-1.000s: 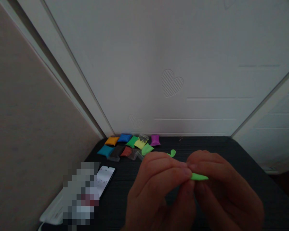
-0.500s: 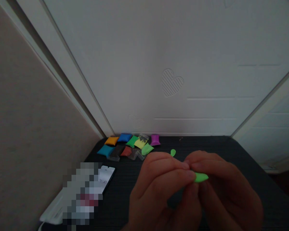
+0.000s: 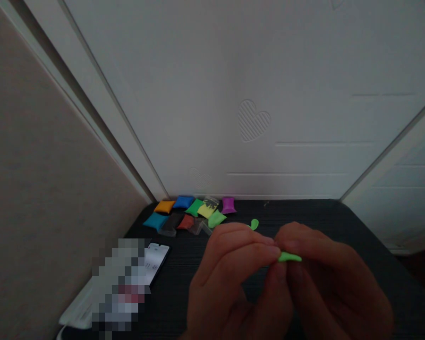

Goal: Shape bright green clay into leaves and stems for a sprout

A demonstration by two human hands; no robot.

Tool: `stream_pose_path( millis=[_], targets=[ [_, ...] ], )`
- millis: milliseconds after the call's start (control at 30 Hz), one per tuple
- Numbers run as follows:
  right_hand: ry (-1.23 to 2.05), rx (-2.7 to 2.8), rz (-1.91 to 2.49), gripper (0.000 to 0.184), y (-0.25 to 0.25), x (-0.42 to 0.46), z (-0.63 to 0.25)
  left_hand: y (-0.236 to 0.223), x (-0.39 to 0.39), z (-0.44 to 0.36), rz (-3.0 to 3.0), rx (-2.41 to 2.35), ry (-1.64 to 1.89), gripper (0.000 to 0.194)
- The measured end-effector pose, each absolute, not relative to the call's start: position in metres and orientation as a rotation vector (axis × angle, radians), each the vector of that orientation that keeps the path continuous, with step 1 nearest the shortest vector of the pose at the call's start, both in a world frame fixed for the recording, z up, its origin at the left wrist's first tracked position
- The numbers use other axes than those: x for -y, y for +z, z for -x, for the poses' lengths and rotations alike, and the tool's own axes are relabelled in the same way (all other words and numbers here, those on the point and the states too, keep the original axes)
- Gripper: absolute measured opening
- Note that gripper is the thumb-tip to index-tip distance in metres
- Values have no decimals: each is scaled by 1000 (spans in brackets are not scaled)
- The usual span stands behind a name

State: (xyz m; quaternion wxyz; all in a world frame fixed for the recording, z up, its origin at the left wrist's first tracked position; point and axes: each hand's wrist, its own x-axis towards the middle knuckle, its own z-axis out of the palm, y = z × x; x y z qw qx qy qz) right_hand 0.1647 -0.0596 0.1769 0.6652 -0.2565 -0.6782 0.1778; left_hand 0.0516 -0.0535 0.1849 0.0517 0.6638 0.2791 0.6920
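One small bright-green piece is held up above the near part of the bench, a bit right of the middle. The left hand has it pinched, fingers narrowed right down at its left end, with the pointy tip sticking out to the right. The right hand is curled in close around the other side, fingers bent, fingertips up against the left ones (can't honestly tell if it's gripping the piece too or just sitting there).

Past the hands there's another green bit lying on the bench, partly hidden behind the left hand.

Far left is a little crowd of packets: orange, blue, green, yellow and purple along the back, then teal, a dark one, red and lime in front, plus some crumpled clear wrap. Nearer on the left is a phone with its screen lit, next to a pixelated patch. Behind it all stands a white panel with a striped heart on it.
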Motion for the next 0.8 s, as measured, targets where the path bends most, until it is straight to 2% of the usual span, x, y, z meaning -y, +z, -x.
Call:
stream_pose_path(
  millis=[533, 800],
  targets=[
    [328, 1545, 609, 43, 180, 59, -163, 182, 52, -54, -1981, -930, 2167, 6],
    [290, 1540, 634, 42, 182, 59, -163, 182, 50, -52, -2028, -962, 2120, 6]
  ],
)
